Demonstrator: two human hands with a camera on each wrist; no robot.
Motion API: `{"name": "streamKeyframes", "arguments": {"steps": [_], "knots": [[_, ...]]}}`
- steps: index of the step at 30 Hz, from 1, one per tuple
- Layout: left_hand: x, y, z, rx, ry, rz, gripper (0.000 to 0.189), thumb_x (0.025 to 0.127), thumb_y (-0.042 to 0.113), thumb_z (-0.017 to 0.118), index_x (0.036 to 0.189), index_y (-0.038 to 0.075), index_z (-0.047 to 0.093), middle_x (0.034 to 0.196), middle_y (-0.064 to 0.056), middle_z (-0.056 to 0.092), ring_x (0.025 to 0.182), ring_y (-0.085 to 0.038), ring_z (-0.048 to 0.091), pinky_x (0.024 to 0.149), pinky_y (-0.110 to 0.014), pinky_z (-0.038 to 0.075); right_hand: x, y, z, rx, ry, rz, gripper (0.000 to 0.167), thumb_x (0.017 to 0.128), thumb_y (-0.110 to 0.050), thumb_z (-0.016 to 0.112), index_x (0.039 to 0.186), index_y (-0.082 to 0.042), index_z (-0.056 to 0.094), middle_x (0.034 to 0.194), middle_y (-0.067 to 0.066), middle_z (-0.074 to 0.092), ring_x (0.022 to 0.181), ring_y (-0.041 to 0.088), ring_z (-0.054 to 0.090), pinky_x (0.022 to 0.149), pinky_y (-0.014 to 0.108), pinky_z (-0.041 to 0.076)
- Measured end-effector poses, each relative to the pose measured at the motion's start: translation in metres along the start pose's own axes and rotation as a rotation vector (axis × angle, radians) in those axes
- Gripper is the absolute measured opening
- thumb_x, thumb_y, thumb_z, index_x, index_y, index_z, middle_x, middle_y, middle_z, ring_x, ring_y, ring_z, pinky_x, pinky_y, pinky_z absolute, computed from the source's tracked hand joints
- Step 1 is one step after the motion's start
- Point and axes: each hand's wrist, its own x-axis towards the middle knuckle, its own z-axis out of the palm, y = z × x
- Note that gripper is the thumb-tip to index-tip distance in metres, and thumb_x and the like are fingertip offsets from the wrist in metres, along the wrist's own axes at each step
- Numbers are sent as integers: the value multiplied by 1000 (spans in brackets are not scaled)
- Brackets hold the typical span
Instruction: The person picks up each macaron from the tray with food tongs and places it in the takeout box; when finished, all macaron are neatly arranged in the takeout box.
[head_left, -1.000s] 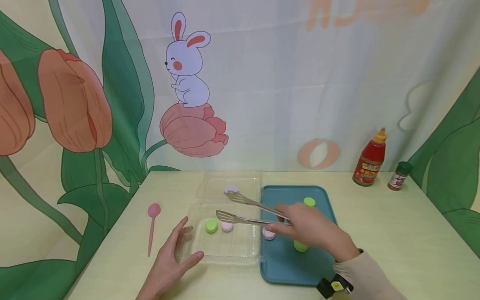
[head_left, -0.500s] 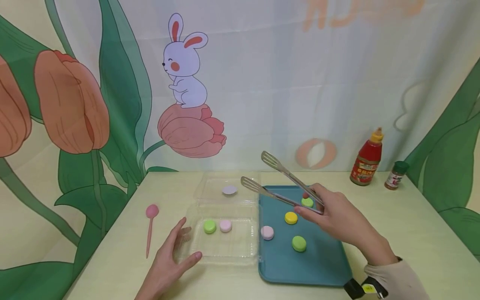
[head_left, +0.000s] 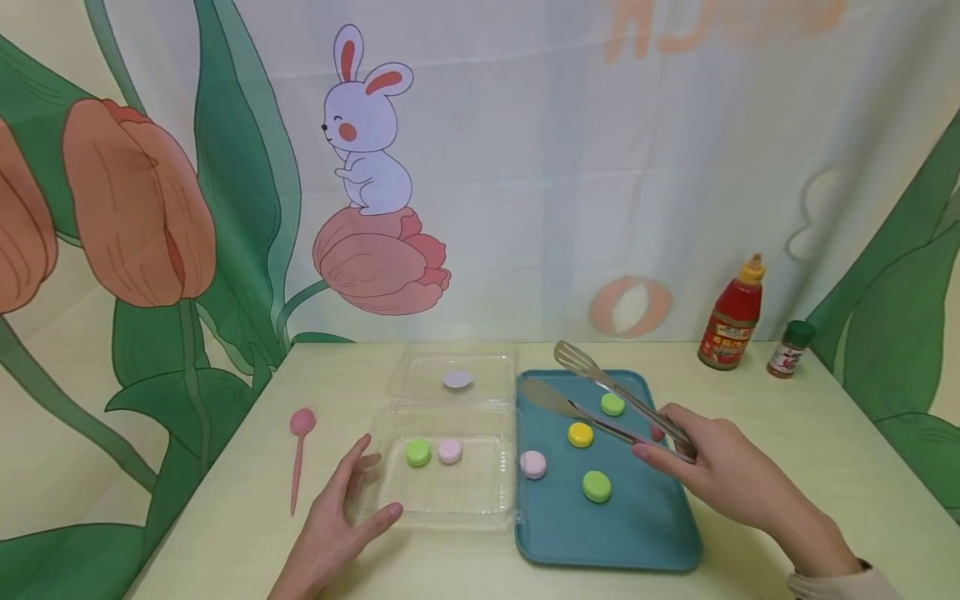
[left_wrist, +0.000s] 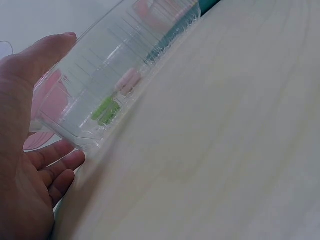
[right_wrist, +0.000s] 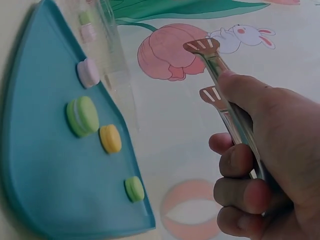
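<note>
My right hand point(head_left: 723, 462) grips metal tongs point(head_left: 615, 400) above the blue tray point(head_left: 645, 533); the tong tips stand apart with nothing between them. On the tray lie a pink macaron point(head_left: 533, 465), a yellow macaron point(head_left: 581, 435) and two green macarons, one near the front point(head_left: 597, 487) and one near the back point(head_left: 612, 405). My left hand point(head_left: 337, 517) rests at the left side of a clear plastic box point(head_left: 465, 504), thumb and fingers spread. Inside the box sit a green macaron point(head_left: 417, 453) and a pink macaron point(head_left: 450, 452). A pale lilac round piece point(head_left: 457, 380) lies on the opened lid point(head_left: 420, 375).
A pink spoon point(head_left: 302, 442) lies left of the box. At the back right stand a red sauce bottle point(head_left: 731, 321) and a small green-capped jar point(head_left: 791, 350). A curtain point(head_left: 525, 167) printed with a rabbit and tulips hangs behind the table.
My right hand has drawn the tongs from over the box back to the right, first up, then lower over the tray. The tray's macarons came into fuller view. My left hand stays put.
</note>
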Motion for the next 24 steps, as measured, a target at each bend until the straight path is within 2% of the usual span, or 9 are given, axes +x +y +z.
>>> {"name": "streamKeyframes", "arguments": {"steps": [10, 18, 21, 24], "knots": [[0, -1, -1, -15, 7, 27, 103, 94, 38, 92, 176, 28, 31, 160, -8, 61, 147, -31, 61, 117, -5, 31, -13, 23, 13, 28, -157, 108, 40, 104, -51, 77, 113, -14, 65, 76, -2, 53, 67, 14, 52, 53, 25, 39], [0, -2, 0, -25, 9, 25, 103, 94, 37, 92, 176, 26, 32, 159, -9, 61, 147, -31, 60, 116, -2, 30, -15, 34, 22, 25, -238, 53, 37, 101, -50, 80, 111, -16, 69, 73, -4, 53, 65, 11, 50, 54, 25, 37], [0, -1, 0, -17, 6, 10, 102, 94, 38, 92, 176, 28, 31, 160, -9, 61, 148, -30, 60, 121, -10, 34, -13, 36, 24, 19, -257, 40, 38, 101, -50, 81, 112, -16, 70, 76, -5, 56, 66, 11, 52, 55, 25, 38], [1, 0, 0, -3, -1, -4, 102, 95, 40, 91, 176, 30, 31, 160, -8, 61, 148, -29, 60, 128, -31, 41, -9, 37, 27, 17, -276, 26, 38, 101, -49, 81, 114, -15, 71, 80, -5, 59, 68, 10, 53, 56, 25, 39]]}}
